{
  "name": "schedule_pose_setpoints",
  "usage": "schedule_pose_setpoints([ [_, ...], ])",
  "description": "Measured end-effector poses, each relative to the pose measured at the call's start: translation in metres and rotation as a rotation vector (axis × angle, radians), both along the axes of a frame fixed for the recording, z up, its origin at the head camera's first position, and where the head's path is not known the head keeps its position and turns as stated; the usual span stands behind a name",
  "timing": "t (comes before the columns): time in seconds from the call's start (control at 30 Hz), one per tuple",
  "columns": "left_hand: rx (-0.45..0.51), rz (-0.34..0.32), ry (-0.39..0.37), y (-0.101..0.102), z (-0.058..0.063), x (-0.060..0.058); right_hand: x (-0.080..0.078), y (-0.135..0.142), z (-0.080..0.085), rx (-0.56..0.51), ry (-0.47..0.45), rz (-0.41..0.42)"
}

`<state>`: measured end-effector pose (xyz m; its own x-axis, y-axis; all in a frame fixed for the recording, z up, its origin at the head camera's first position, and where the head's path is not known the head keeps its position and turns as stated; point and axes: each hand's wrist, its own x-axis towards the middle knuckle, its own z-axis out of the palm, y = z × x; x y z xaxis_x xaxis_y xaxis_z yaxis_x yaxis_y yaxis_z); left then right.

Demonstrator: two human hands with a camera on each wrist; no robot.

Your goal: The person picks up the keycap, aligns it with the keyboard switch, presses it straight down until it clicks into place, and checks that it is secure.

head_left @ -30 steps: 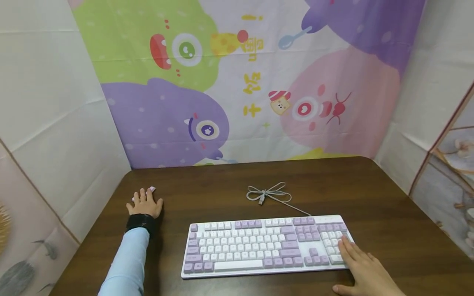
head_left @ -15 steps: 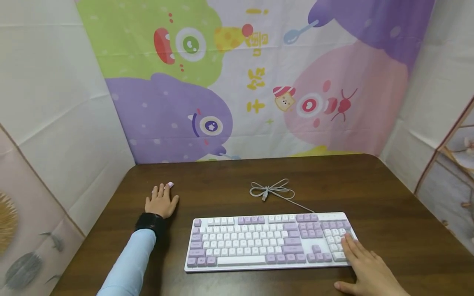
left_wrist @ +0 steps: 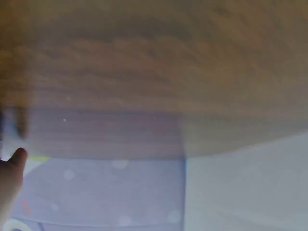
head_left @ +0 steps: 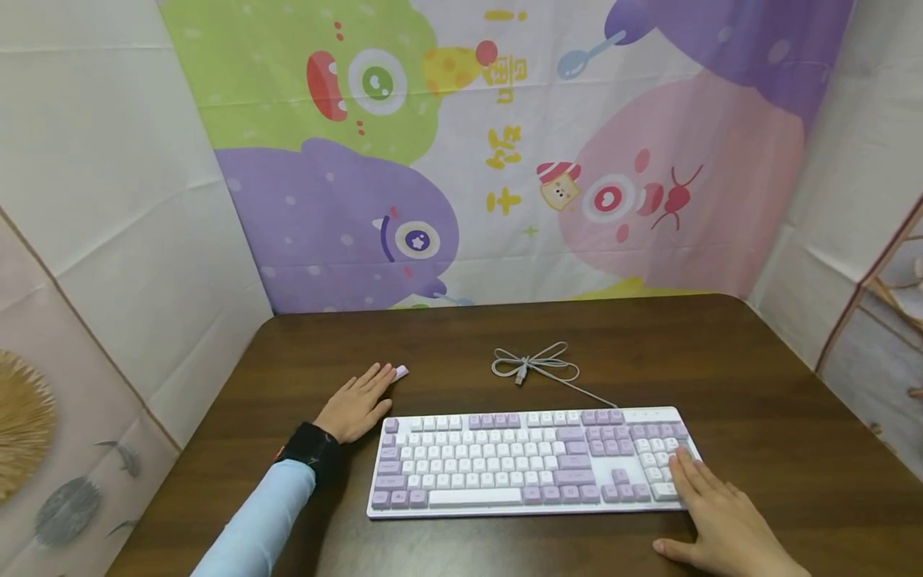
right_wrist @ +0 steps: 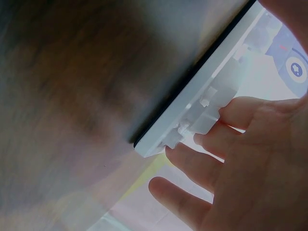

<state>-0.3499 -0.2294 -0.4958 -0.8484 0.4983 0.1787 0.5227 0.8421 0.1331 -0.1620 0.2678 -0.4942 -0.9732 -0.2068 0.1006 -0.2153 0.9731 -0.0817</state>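
My left hand (head_left: 355, 407) lies palm down on the table, left of the keyboard, with its fingers stretched forward. A small pale purple-and-white piece (head_left: 401, 372) sticks out past those fingertips; the rest of it is hidden under them. The white-and-purple keyboard (head_left: 534, 465) lies flat in front of me. Over its number pad, the straight fingers of my right hand (head_left: 723, 514) rest at the right end, thumb spread out on the table. In the right wrist view, fingertips (right_wrist: 178, 151) touch the keys and edge. Only a fingertip and part of a finger show in the left wrist view.
A grey USB cable (head_left: 535, 365), tied in a bow, lies behind the keyboard and joins its back edge. The dark wooden table (head_left: 433, 336) ends at a cartoon-printed curtain (head_left: 346, 208), with light fabric walls (head_left: 130, 184) on both sides.
My left hand has slid rightward toward the keyboard with the small pale piece under its fingers, turning to point right. My right hand stays on the number pad. The head view has shifted slightly.
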Motion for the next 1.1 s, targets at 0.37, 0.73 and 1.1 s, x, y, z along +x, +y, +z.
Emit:
schedule_pose_setpoints([
  [0.37,-0.057,-0.132,0.176,-0.004,-0.002,0.014,0.0,0.001,0.001,-0.002,-0.013,0.003],
  [0.73,-0.003,0.099,0.171,-0.004,0.017,0.004,0.0,0.001,0.001,0.005,-0.003,0.004],
  [1.1,-0.012,0.119,0.235,0.004,0.012,0.003,0.0,0.001,0.0,-0.006,-0.001,0.004],
])
